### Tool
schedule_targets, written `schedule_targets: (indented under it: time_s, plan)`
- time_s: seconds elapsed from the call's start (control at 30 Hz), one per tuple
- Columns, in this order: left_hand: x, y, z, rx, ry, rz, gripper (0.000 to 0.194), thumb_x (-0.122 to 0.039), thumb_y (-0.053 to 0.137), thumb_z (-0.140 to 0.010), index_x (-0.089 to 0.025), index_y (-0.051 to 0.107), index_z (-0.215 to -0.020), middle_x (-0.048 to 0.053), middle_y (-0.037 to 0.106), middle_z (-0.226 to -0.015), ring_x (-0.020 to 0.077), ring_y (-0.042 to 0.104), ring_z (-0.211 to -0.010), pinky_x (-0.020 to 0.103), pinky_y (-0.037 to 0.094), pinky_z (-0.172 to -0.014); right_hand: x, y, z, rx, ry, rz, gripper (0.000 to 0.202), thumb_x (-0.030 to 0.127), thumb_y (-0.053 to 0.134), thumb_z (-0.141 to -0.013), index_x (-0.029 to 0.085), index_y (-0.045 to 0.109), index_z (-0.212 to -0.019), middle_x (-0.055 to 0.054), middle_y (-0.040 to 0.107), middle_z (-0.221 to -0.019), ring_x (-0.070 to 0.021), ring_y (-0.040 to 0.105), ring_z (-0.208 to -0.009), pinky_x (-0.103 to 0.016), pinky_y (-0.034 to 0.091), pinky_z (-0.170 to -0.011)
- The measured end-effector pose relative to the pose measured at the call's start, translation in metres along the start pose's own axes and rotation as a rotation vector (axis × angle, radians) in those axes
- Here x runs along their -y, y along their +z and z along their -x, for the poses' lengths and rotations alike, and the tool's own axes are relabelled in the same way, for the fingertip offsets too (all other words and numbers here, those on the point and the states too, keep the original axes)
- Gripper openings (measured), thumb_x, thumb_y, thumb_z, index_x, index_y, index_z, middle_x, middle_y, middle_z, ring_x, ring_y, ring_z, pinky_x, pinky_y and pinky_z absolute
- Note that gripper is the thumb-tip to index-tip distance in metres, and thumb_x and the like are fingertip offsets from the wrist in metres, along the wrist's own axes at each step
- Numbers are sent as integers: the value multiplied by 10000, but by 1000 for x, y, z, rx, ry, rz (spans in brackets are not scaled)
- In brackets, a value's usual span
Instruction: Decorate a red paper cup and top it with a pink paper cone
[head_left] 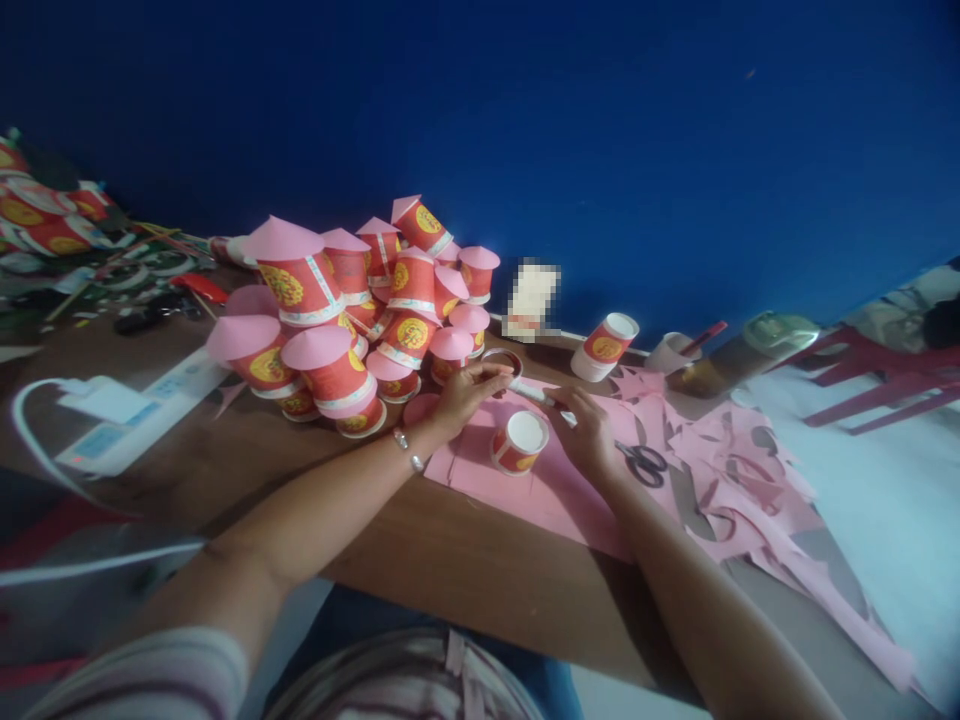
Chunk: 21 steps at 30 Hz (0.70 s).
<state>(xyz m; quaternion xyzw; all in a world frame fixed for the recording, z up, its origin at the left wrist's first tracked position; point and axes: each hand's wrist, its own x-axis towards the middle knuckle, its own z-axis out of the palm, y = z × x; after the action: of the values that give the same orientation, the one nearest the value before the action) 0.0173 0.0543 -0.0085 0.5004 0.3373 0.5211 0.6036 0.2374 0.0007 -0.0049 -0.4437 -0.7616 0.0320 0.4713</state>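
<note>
My left hand (469, 397) is closed on a roll of tape (516, 362), a dark-edged ring. A pale strip of tape (532, 391) stretches from it to my right hand (586, 425), whose fingers pinch its other end. Below and between my hands a red and white paper cup (519, 446), with a white top and no cone, stands on pink paper (480, 470). Black-handled scissors (645, 466) lie just right of my right hand. Left of my left hand rises a pile of red cups (330, 370) with pink paper cones on top.
Pink paper scraps (750, 480) cover the right side of the table (420, 560). Behind stand stacked cups (604, 348) and a white cup (670, 353) holding a red stick. A power strip (142, 410) with a white charger lies at left; a blue wall (525, 130) closes the back.
</note>
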Motion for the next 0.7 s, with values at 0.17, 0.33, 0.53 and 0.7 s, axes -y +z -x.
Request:
schedule_targets:
  time_s: [0.17,0.33,0.53,0.7]
  plan:
    - [-6,5,6,-14,4,-26,425,-481,910,-733,-161,804,-992,52,774,-875,158,701,-815,289,560,-755,6,-1,0,57,102,-55,155,340,663,-1024,218,757,-1035,-49,752,-842,-190,698,-701,-316,593,-646]
    - [-8,5,9,54,7,-77,390,-475,890,-768,-163,790,-979,53,774,-867,163,709,-811,295,574,-759,8,-4,-1,124,202,-160,188,377,693,-1005,205,765,-1021,-61,790,-873,-192,716,-710,-313,583,-647]
    - [-4,4,8,54,262,-276,357,-448,730,-946,-181,728,-1184,117,768,-1202,204,722,-1060,337,578,-902,-8,-16,-5,218,185,-14,210,395,671,-1005,220,783,-1030,-59,784,-848,-196,689,-680,-324,550,-643]
    - [1,1,11,-26,517,-571,156,-245,640,-979,-189,686,-1116,74,724,-1036,154,663,-880,285,552,-765,-26,-14,3,265,-4,334,203,312,619,-1007,199,782,-968,-100,751,-883,-232,670,-774,-342,510,-667]
